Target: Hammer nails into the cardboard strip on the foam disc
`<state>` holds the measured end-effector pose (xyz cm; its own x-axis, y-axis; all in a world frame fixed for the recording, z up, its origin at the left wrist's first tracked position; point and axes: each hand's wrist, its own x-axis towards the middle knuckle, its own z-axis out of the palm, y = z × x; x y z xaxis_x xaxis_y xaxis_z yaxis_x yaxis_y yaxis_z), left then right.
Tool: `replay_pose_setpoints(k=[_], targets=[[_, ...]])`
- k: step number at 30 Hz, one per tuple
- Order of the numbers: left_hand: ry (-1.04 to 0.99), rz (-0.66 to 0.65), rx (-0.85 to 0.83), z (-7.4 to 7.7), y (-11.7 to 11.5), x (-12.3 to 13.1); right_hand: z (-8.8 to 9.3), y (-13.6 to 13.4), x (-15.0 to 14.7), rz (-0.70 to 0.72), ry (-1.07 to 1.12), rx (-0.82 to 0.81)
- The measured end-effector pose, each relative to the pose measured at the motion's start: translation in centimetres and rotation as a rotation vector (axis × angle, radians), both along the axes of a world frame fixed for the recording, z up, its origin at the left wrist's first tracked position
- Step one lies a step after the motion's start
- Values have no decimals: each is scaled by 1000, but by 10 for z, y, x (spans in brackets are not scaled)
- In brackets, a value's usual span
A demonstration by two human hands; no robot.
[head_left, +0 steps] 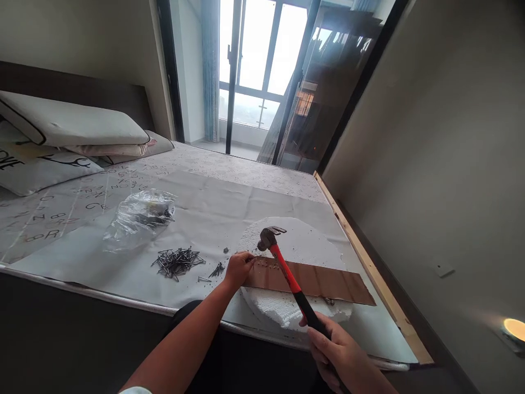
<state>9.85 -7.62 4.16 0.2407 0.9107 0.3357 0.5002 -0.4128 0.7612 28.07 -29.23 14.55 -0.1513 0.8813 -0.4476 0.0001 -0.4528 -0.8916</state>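
Observation:
My right hand point(338, 350) grips the black end of a claw hammer point(287, 273) with a red and black handle. The hammer's head hovers just above the left end of a brown wooden strip point(324, 282). The strip lies across a round white foam block point(295, 241). My left hand point(238, 268) pinches something small at the strip's left end, right under the hammer head; it looks like a nail but is too small to tell. A row of small nails stands in the strip near there.
A pile of loose dark nails point(177, 261) lies left of my left hand on a grey sheet point(213, 208) spread over the bed. A crumpled clear plastic bag point(139, 219) sits behind it. Pillows point(69, 128) are far left. A wall runs along the right.

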Motion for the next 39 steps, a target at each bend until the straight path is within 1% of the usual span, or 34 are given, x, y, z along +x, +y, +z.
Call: replay_pose_setpoints(k=[3, 6, 8, 12, 14, 18, 22, 24, 27, 29, 31, 34, 36, 39], targets=[[6, 6, 0, -2, 1, 0, -4, 7, -2, -3, -17, 27], [-9, 8, -16, -4, 1, -1, -12, 13, -4, 22, -41, -17], [-13, 2, -19, -5, 1, -2, -14, 15, -4, 10, -43, -35], [-2, -9, 2, -6, 0, -2, -10, 12, -1, -54, -38, 24], [5, -2, 6, -5, 0, -2, -10, 12, -1, -40, -60, 27], [19, 6, -24, -4, -1, -1, -11, 14, -5, 32, -131, -23], [0, 2, -21, -3, -4, -2, -7, 13, -4, -20, -156, 53], [-6, 1, -20, -3, -4, -2, -6, 13, -4, -18, -140, 73], [7, 4, -28, -4, -4, -3, -10, 13, -6, 34, -124, 2], [17, -3, -33, -6, -3, -3, -11, 13, -9, 32, -120, -41], [23, -5, -38, -7, -3, -3, -10, 12, -10, 13, -123, -35], [26, -3, -38, -7, -3, -3, -7, 12, -11, 0, -110, 17], [24, -6, -37, -5, -3, -3, -11, 13, -11, 8, -85, 26], [52, -12, -51, -4, -3, -4, -23, 15, -12, 24, -52, -37]])
